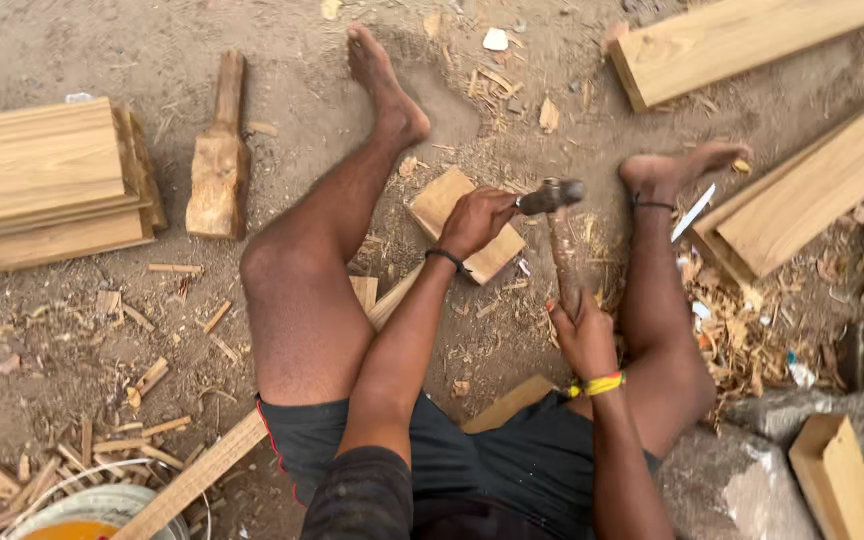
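I sit on the dirt ground (102, 330) with both legs spread. My left hand (474, 220) is closed around the metal head of a hammer (550, 196), fingers wrapped tight near its top. My right hand (584, 335) is clamped around the lower end of the hammer's wooden handle (562, 255), which runs upright between my two hands. The hammer sits between my knees, just above a small square wood block (442, 205) lying on the ground behind my left hand. A wooden mallet (218, 160) lies well apart to the left, beside a stack of planks (42, 185). More planks (812, 190) rest near my right foot (677, 165)
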